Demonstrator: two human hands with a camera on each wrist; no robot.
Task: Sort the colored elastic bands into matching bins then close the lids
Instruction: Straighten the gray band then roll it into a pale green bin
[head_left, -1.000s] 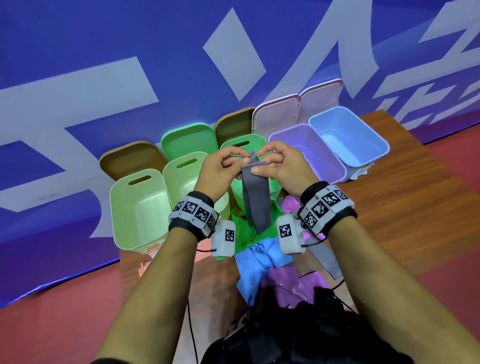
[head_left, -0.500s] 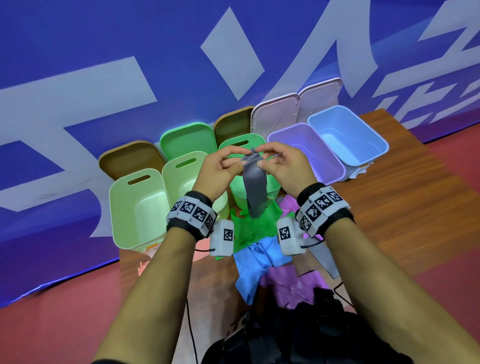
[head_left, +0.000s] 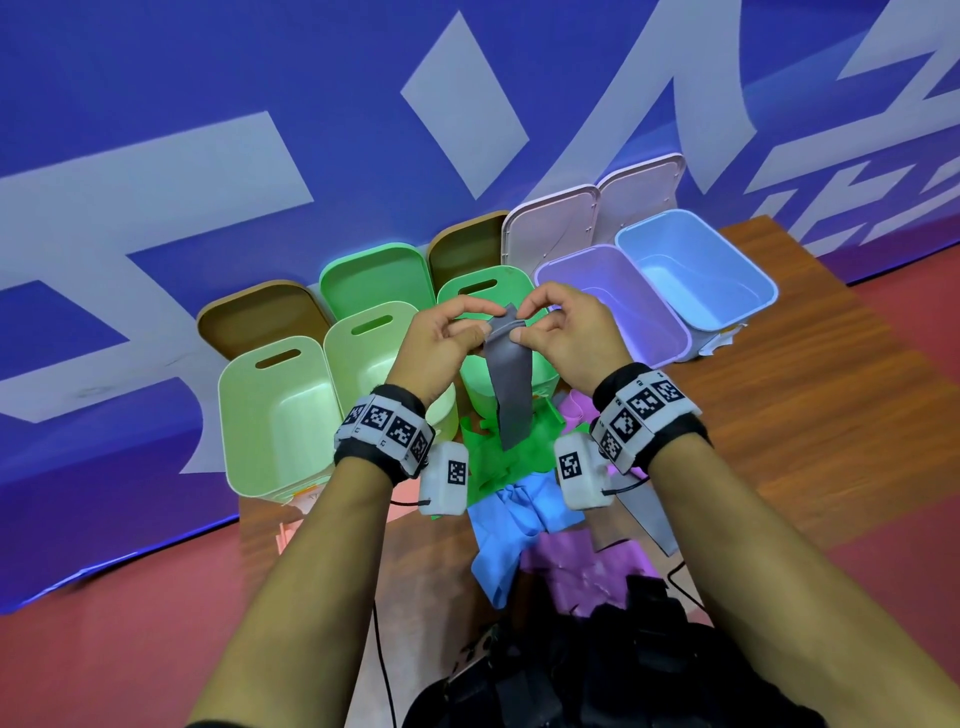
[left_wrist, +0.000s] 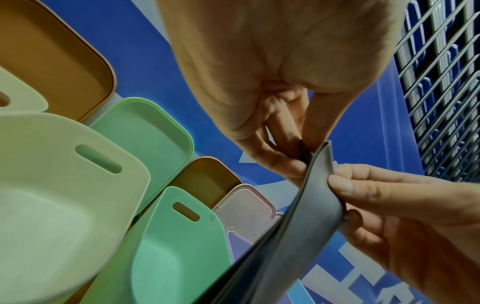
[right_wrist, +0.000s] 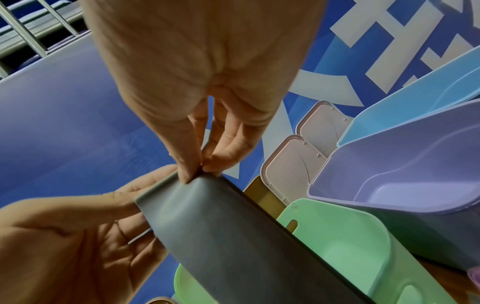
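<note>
Both hands met above the mint-green bin (head_left: 493, 291), each pinching the top edge of a grey elastic band (head_left: 511, 389). The left hand (head_left: 441, 348) held it from nine o'clock, its fingertips (left_wrist: 291, 164) curled onto the band's upper edge; the right hand (head_left: 566, 338) held it from three o'clock, thumb and fingers (right_wrist: 192, 164) closed on the same edge. The band hung straight down toward six o'clock, its lower end dangling over a green band (head_left: 511, 457) on the wooden table (head_left: 810, 415).

At six o'clock from the hands more bands lay heaped: a blue band (head_left: 514, 525), a purple band (head_left: 561, 566) and another grey one (head_left: 649, 519).

The bins stood in a row along the far edge of the table. A pale green bin (head_left: 270, 415) sat at nine o'clock, a yellow-green bin (head_left: 363, 343) just beside it, then the mint-green one, with a lilac bin (head_left: 623, 301) and a light blue bin (head_left: 696, 270) toward two o'clock. Their lids stood open behind them against the blue banner (head_left: 208, 104): a brown lid (head_left: 254, 317), a green lid (head_left: 374, 275), a second brown lid (head_left: 467, 244) and two pinkish lids (head_left: 550, 223).
</note>
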